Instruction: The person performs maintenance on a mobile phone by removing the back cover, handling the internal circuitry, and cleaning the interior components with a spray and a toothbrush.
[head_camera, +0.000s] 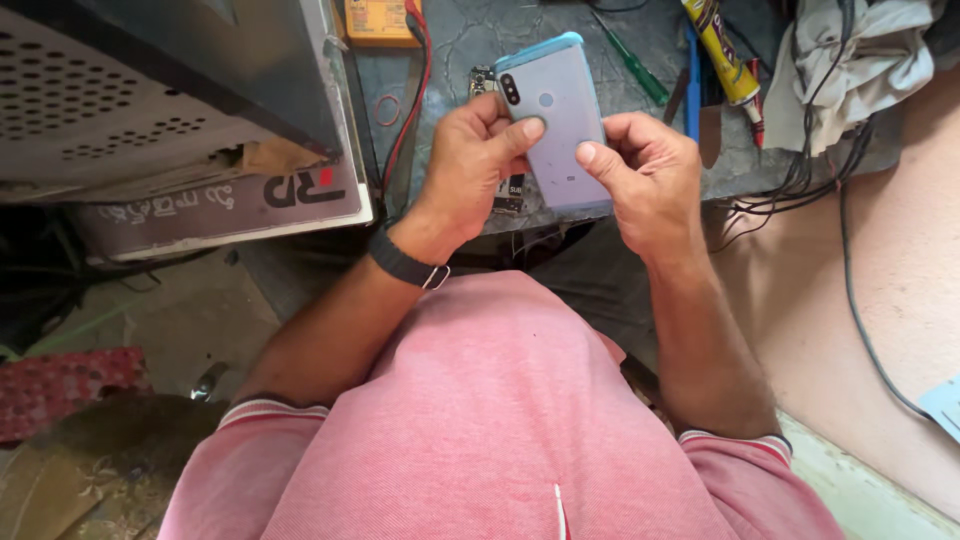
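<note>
Head view: a dark, mottled stone-like worktop (470, 40) is seen from above, set against a pale pinkish wall or floor surface at the right, with a worn concrete floor and a patterned red mat (60, 385) at the lower left. A smartphone (556, 120) is held face down above the near edge of the worktop, its smooth grey-blue back and a light blue rubbery case rim being shown, with a small dark camera strip and a round sensor near the top. It is gripped at its left edge by the left hand (470, 170), whose thumb is pressed on the back, and at its right edge by the right hand (645, 175), whose thumb is laid on the lower back; both hands are closed around the phone. A black band is worn on the left wrist. A grey perforated metal casing (150, 110) is placed at the left, with a pale rectangular label bearing dark and red print along its lower front. A yellow-orange boxy meter (378, 20) with red leads is seen at the top. A green-handled screwdriver (632, 62), a yellow glue tube (722, 50), crumpled grey cloth (860, 60) and tangled black cables (800, 180) are spread at the right.
</note>
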